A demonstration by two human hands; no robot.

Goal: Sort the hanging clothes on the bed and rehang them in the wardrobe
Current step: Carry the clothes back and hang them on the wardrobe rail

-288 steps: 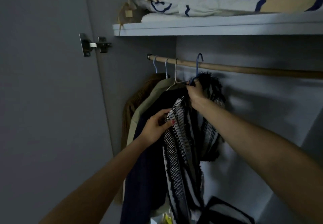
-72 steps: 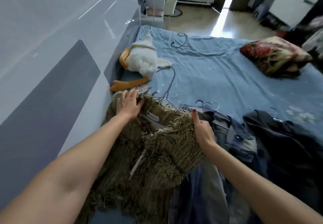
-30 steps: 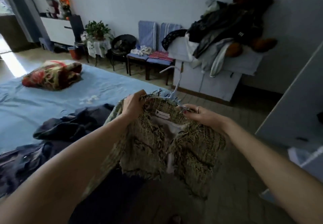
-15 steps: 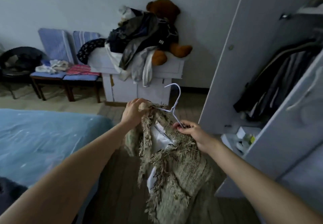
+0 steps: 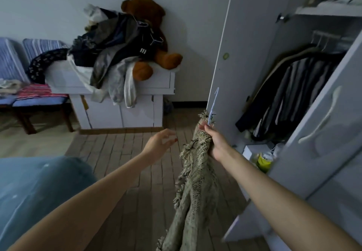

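Note:
My right hand [image 5: 215, 143] grips the collar of a fringed olive-green knit jacket [image 5: 194, 188] together with its pale blue hanger [image 5: 213, 104]. The jacket hangs down from that hand, and the hanger's hook points up beside the wardrobe door edge. My left hand [image 5: 160, 145] hovers a little to the left of the jacket with relaxed fingers and holds nothing. In the open wardrobe [image 5: 321, 74] on the right, dark clothes [image 5: 293, 92] hang from the rail. A corner of the blue bed [image 5: 39, 188] shows at lower left.
The open wardrobe door [image 5: 241, 55] stands just behind the hanger; a second door [image 5: 329, 133] with a handle juts out at right. A white cabinet [image 5: 125, 98] piled with clothes and a brown teddy bear [image 5: 152, 35] stands at the wall. Blue chairs [image 5: 23, 86] are at far left.
My left hand has let go of the jacket and moved away to the left. My right hand alone now carries jacket and hanger toward the wardrobe, which has come closer into view.

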